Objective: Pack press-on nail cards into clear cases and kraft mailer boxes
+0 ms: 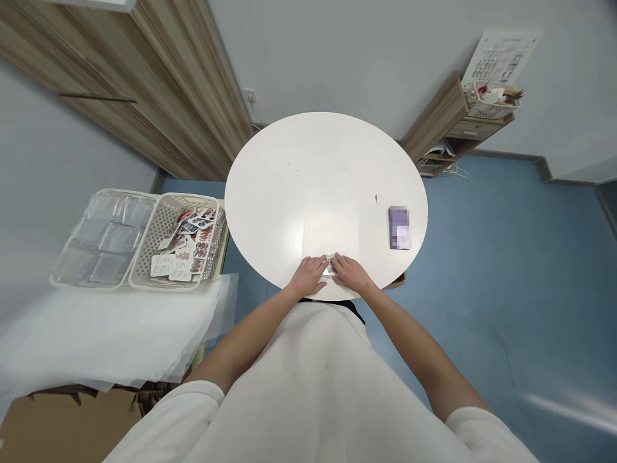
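Both of my hands meet at the near edge of the round white table (270,186). Between them lies a small shiny card-like piece (330,269) with dark print, partly covered by fingers. My left hand (309,275) grips its left side, fingertips at the upper edge and thumb lower down. On the other side, my right hand (351,274) has its fingers closed over the right edge in the same manner. Just beyond the hands, a pale translucent sheet (331,222) lies flat on the tabletop. What exactly the small piece is cannot be made out.
A purple box-like object (400,226), partly pixelated, lies at the table's right. To the left, one basket (166,273) holds printed cards; another (58,281) holds clear plastic packs. White sheeting (110,328) drapes below them. A wooden cabinet (168,83) stands behind.
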Tool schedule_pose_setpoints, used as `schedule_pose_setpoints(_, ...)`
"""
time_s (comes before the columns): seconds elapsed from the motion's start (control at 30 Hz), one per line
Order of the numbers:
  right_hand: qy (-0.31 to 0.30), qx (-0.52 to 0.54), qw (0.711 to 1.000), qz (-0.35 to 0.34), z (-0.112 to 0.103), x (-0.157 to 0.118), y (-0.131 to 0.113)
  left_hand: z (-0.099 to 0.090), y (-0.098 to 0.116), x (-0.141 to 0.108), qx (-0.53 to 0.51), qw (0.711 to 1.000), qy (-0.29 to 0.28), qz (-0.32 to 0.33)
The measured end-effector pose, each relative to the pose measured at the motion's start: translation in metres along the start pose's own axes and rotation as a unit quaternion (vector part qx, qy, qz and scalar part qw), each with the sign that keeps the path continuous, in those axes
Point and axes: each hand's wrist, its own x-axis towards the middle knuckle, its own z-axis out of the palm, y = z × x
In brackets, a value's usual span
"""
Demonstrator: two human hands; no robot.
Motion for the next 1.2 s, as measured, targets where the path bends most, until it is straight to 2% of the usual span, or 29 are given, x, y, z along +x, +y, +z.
schedule_pose_setpoints(0.13,-0.012,-0.012,1.000,-0.006,-0.007,0.000,-0.006,-0.005,0.000,-0.001,0.024,0.999,0.025,0.031)
schedule_pose_setpoints(0.23,-0.029,-0.011,0.999,-0.009,-0.015,-0.005,-0.014,-0.009,-0.001,-0.003,0.040,0.998,0.018,0.055)
schedule_pose_setpoints(0.33,-0.015,-0.018,1.000,0.019,-0.018,-0.015,-0.026,-0.014,0.000,-0.005,0.047,0.996,0.019,0.071)
schedule_pose_setpoints(0.47,0.033,-0.040,0.997,0.055,-0.007,-0.027,-0.041,-0.019,0.002,-0.004,0.044,0.995,0.034,0.086)
schedule_pose_setpoints(0.6,0.066,-0.053,0.988,0.130,0.007,-0.029,-0.046,-0.021,0.003,-0.004,0.038,0.994,0.033,0.098)
schedule_pose_setpoints(0.73,0.058,-0.013,0.987,0.152,0.006,-0.028,-0.042,-0.022,0.000,-0.004,0.064,0.995,0.017,0.077)
schedule_pose_setpoints(0.9,0.031,0.074,0.989,0.128,-0.016,-0.025,-0.035,-0.032,-0.003,0.000,0.054,0.997,-0.004,0.049)
schedule_pose_setpoints(1.07,-0.005,0.160,0.978,0.135,-0.043,-0.010,-0.019,-0.048,-0.002,0.013,-0.023,0.998,-0.051,-0.011)
schedule_pose_setpoints(1.2,-0.042,0.225,0.962,0.148,-0.056,0.009,-0.001,-0.059,-0.005,0.030,-0.080,0.991,-0.077,-0.072)
